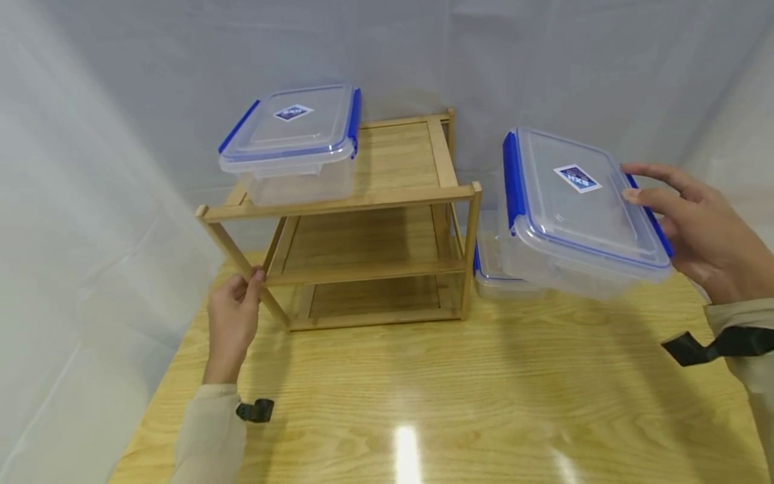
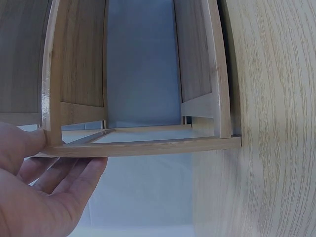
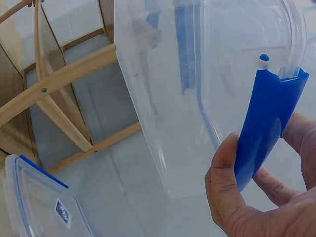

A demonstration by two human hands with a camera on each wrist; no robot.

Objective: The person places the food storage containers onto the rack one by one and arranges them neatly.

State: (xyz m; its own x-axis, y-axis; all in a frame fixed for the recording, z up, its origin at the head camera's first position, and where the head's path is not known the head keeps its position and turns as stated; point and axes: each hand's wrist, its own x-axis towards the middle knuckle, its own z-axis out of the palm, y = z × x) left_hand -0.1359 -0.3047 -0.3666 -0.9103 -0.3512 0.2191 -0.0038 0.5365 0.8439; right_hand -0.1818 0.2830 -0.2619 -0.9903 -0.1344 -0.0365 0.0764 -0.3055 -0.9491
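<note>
A clear plastic food container point(image 1: 583, 208) with a lid and blue side latches hangs tilted in the air, right of a three-tier wooden shelf rack point(image 1: 369, 272). My right hand point(image 1: 710, 232) holds it by its right side. In the right wrist view, fingers and thumb pinch around the blue latch point(image 3: 269, 118). My left hand point(image 1: 234, 319) grips the rack's left front post around the middle tier; in the left wrist view its fingers point(image 2: 81, 182) lie beneath the post. On the rack's top tier, at the left, sits a similar lidded container point(image 1: 290, 134).
Another lidded container point(image 1: 504, 279) lies on the wooden table point(image 1: 387, 383) just right of the rack, partly hidden behind the held one. Pale sheeting point(image 1: 411, 54) hangs behind and at both sides. The rack's lower two tiers hold nothing visible.
</note>
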